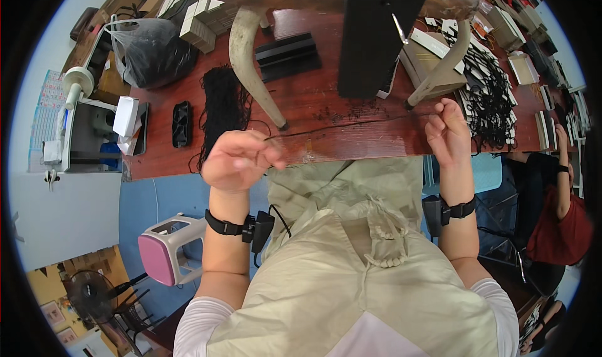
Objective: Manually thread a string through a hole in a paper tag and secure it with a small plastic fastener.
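A thin black cord runs nearly straight between my two hands, low above the front of the reddish table. My left hand has its fingers curled and pinched at the cord's left end. At the other end my right hand is raised with bent fingers, closed at the cord; the exact grip is hidden. A thick bundle of loose black cords lies beyond my left hand. Small dark bits are scattered on the table behind the stretched cord.
A wooden stand on pale curved legs straddles the work area, with an upright black block at it. Tangled black cords lie right, a black compartment tray left. A co-worker in red sits at right; a pink-topped stool stands left.
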`<state>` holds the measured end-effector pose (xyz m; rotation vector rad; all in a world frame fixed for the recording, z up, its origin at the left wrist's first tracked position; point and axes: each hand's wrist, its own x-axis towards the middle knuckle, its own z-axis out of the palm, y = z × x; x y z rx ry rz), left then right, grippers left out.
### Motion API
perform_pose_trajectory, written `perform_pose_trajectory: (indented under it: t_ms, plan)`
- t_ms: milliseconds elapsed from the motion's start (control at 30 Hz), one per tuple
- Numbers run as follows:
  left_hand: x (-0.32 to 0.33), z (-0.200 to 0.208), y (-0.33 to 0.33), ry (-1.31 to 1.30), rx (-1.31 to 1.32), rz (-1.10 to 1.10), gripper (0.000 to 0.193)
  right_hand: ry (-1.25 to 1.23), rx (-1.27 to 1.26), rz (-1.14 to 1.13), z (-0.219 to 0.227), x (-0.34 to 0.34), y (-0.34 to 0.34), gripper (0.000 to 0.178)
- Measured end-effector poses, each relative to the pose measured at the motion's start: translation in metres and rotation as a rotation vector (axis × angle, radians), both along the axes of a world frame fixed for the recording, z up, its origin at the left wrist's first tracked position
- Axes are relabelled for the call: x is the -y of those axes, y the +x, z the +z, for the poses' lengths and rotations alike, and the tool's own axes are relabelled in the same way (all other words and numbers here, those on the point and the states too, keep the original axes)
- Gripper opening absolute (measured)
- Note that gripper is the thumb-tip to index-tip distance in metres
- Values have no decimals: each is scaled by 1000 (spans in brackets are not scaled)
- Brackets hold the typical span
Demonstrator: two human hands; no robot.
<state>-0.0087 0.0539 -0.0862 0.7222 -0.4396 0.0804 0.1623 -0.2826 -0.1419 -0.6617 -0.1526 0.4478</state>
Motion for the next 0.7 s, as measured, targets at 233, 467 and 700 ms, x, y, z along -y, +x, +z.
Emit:
perform_pose_trajectory:
  t_ms: [233,467,700]
  plan:
    - [60,4,19,657,-398,154,19,-793,541,197,65,-57,-46,17]
    - [73,-14,31,725,-227,284,13,-740,620,187,62,-84,-63,19]
    - [77,-9,30,737,-208,324,18,-694,412,380,63,-85,-61,18]
